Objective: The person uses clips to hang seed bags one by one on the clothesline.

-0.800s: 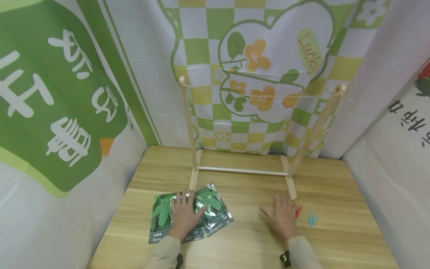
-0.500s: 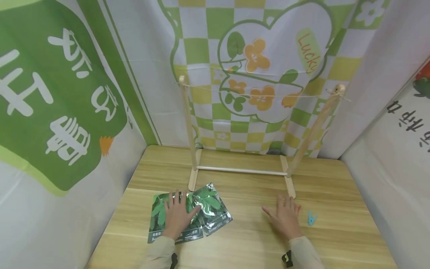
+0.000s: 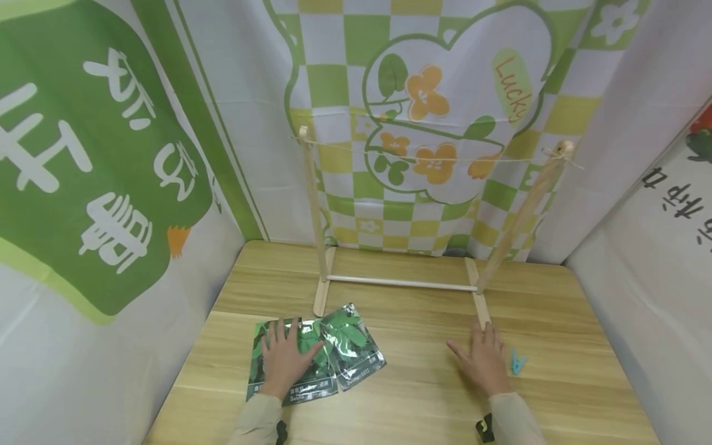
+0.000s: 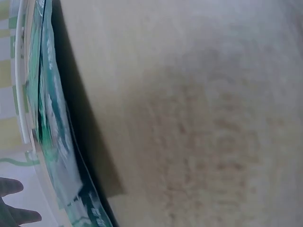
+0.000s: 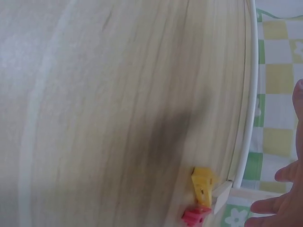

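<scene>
My left hand, fingers spread, is over the left part of several flat, glossy packets with green leaf pictures. In the left wrist view the packets appear edge-on, with two fingers at the lower left. My right hand is held with fingers extended and thumb apart, just in front of the rack's right foot. A blue clothespin lies to its right. A yellow clothespin and a red clothespin show in the right wrist view; in the head view the right hand hides them.
Behind the hands stands a wooden rack with two uprights, a string tied across its top and a white rod low down. The wooden table is enclosed by printed curtains at the back and sides.
The left hand has slid left over the packets, baring more of the middle one. The right hand has shifted right, so the red clothespin is now covered in the head view.
</scene>
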The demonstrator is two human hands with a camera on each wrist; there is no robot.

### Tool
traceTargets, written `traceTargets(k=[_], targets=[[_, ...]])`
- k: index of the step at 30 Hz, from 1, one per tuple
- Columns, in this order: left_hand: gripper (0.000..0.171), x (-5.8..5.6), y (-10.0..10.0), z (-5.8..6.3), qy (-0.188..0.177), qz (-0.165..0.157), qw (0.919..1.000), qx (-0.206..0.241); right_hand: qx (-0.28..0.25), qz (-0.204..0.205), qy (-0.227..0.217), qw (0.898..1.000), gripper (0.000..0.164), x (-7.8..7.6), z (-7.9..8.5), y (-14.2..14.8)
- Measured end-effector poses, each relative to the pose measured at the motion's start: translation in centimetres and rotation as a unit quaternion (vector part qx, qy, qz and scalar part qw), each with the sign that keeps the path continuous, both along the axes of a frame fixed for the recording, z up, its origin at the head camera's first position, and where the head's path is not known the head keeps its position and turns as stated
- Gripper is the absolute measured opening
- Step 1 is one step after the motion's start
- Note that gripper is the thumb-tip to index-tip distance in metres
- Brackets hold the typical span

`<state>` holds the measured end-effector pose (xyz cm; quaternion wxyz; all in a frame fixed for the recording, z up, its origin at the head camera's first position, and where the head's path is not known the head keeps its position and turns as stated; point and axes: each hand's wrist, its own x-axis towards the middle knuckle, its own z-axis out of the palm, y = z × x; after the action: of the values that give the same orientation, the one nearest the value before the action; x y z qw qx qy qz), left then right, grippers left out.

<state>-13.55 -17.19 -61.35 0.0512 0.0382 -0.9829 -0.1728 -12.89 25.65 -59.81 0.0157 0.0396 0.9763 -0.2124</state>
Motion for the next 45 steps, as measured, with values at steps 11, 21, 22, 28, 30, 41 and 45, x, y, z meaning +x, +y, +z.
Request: traceTargets(k=[11,21,22,28,30,41,45], targets=[[0.097,0.6,-1.8,-0.3,-0.028,0.017,0.9994,0.003,-0.023,-0.011,-0.010,1.000,0.096,0.4,-0.3,1.2],[0.102,0.8,-3.2,-0.9,-0.067,0.057,0.9959,0.023,-0.016,-0.038,-0.007,0.999,0.085,0.6,-0.7,2.5],[0.103,0.8,-3.4,-1.0,-0.068,0.061,0.9955,0.023,-0.015,-0.039,-0.002,0.999,0.078,0.5,-0.8,2.7],[0.105,1.2,-4.1,-1.2,-0.068,0.078,0.9940,0.034,-0.025,-0.053,-0.009,0.998,0.090,0.5,-0.5,3.7],[0.104,1.3,-4.2,-1.3,-0.070,0.085,0.9933,0.035,-0.024,-0.056,-0.013,0.998,0.096,0.6,-0.5,4.0],[0.099,1.6,-4.8,-1.0,-0.062,0.127,0.9896,0.023,-0.006,-0.082,-0.008,0.997,0.091,1.1,-1.1,5.8],[0.095,1.5,-4.8,-0.9,-0.057,0.140,0.9876,0.041,-0.020,-0.088,-0.036,0.995,0.096,1.4,-1.0,7.0]])
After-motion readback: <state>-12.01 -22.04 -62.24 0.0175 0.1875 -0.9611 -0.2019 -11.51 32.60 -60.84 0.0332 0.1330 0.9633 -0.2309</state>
